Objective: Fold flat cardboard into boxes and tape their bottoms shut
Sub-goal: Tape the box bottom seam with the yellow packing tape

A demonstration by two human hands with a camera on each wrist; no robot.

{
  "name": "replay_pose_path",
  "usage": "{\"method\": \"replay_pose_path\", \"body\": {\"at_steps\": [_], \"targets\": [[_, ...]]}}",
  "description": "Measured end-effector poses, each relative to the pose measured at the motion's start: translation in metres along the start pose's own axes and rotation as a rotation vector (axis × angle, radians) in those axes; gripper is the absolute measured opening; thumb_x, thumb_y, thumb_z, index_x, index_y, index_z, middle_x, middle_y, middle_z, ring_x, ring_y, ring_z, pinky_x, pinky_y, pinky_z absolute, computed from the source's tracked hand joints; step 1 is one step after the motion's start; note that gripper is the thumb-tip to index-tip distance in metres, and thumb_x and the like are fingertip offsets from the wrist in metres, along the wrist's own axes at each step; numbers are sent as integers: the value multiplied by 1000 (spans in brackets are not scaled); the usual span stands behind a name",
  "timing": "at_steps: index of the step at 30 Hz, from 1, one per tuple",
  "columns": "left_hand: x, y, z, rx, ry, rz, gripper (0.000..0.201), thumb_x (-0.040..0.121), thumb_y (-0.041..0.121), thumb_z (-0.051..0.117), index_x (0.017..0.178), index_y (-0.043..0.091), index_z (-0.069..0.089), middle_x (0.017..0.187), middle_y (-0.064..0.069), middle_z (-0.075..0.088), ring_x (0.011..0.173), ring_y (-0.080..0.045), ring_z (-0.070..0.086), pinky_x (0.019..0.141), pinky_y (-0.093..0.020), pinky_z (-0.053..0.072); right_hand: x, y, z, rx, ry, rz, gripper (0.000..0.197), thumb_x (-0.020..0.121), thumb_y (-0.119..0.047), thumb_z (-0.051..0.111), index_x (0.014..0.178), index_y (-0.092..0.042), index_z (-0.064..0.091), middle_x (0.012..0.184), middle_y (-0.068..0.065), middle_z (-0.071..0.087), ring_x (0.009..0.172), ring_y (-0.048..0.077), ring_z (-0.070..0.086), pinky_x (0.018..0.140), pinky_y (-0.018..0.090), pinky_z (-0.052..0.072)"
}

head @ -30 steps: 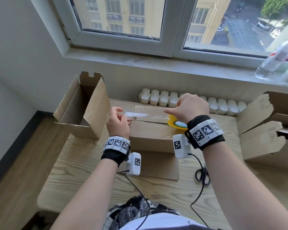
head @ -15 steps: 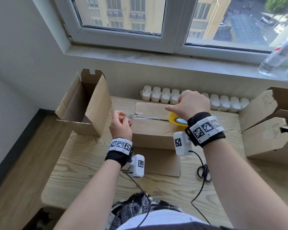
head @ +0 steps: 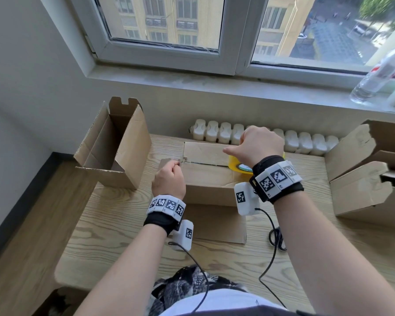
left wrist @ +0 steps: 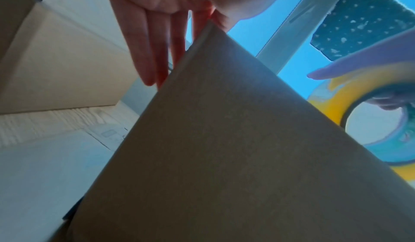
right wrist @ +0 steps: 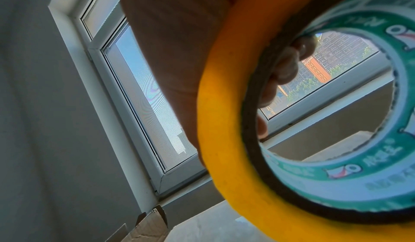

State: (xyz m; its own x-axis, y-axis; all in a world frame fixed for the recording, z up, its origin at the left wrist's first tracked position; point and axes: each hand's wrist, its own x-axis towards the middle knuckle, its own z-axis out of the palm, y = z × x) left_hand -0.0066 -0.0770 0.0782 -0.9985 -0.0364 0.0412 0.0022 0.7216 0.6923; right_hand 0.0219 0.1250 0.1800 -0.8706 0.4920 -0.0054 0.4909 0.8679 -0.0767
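A brown cardboard box [head: 205,176] stands bottom up in the middle of the wooden table [head: 123,236], its two flaps closed. A thin strip of clear tape [head: 203,164] runs low along the seam. My left hand [head: 177,164] pinches the strip's free end at the box's left edge; in the left wrist view its fingers [left wrist: 152,50] hang down past that edge of the box [left wrist: 224,157]. My right hand [head: 237,151] grips the yellow tape roll [head: 237,166] on the right part of the seam. The right wrist view shows fingers [right wrist: 285,72] hooked through the tape roll [right wrist: 224,121].
An open box [head: 114,151] lies at the table's back left, more boxes [head: 363,179] at the right. White bottles [head: 224,133] line the back edge. Flat cardboard [head: 214,224] lies under the box. A black cable [head: 276,238] lies beside it. A clear bottle [head: 379,74] stands on the sill.
The tape strip, held raised and wide before, has come down onto the seam. My left hand moved left and down to the box's edge. The roll stayed at the right end.
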Motion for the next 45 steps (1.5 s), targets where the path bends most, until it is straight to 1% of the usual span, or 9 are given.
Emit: {"method": "replay_pose_path", "body": {"at_steps": [3,8,12,19,23,29,38,41,45], "targets": [[-2,7,-4,140,-105,-2,50,102,41,29,75,12,60,74,-5,61,75,-28,55,62,-32,34,-1,-2,0,-7,3,-13,49,73,-68,65,79,-19,60,79,0,61,77,24,59,63,28,41],[15,43,2,401,-267,-45,81,99,62,9,108,4,65,105,-16,65,98,-33,60,74,-35,37,-7,-7,1,-25,28,-60,42,76,-62,62,75,-20,58,81,0,59,80,25,57,65,29,38],[19,50,24,381,-276,-151,76,99,60,21,138,-3,36,127,-20,59,114,-37,58,84,-41,45,-11,-6,2,-22,39,-84,41,81,-61,55,76,-20,59,80,0,56,83,26,59,66,30,37],[19,47,27,397,-221,-135,56,101,55,27,118,5,45,115,-17,64,106,-36,61,70,-38,36,-8,37,-11,380,36,-67,46,73,-66,67,62,-22,69,64,-9,64,71,15,60,60,26,40],[21,46,29,419,-229,-124,58,101,56,25,117,4,45,114,-17,65,105,-36,62,70,-38,36,-7,58,-4,637,37,-9,76,62,-81,67,49,-7,55,45,-4,39,48,14,40,53,30,31],[23,47,29,435,-246,-126,57,101,56,24,115,4,44,113,-16,66,103,-36,63,69,-38,36,-23,81,9,1047,-34,-62,67,72,-73,63,45,-24,25,51,-7,18,48,12,17,50,26,15],[19,45,26,406,-229,-102,63,101,58,16,114,4,47,111,-18,66,103,-37,62,70,-38,35,-21,83,-10,610,167,73,78,71,-83,56,47,-14,26,49,4,23,51,24,28,54,35,27],[18,42,26,394,-229,-81,65,101,57,13,115,4,49,112,-18,65,103,-37,62,72,-38,34,-22,88,-16,456,203,140,74,85,-70,49,44,-10,41,47,4,37,66,31,45,66,39,37],[16,44,26,373,-243,-73,64,102,54,12,115,4,51,111,-18,65,104,-36,61,73,-37,33,-23,92,-13,235,223,183,65,84,-68,52,56,-10,59,61,6,48,76,31,44,85,41,38]]}}
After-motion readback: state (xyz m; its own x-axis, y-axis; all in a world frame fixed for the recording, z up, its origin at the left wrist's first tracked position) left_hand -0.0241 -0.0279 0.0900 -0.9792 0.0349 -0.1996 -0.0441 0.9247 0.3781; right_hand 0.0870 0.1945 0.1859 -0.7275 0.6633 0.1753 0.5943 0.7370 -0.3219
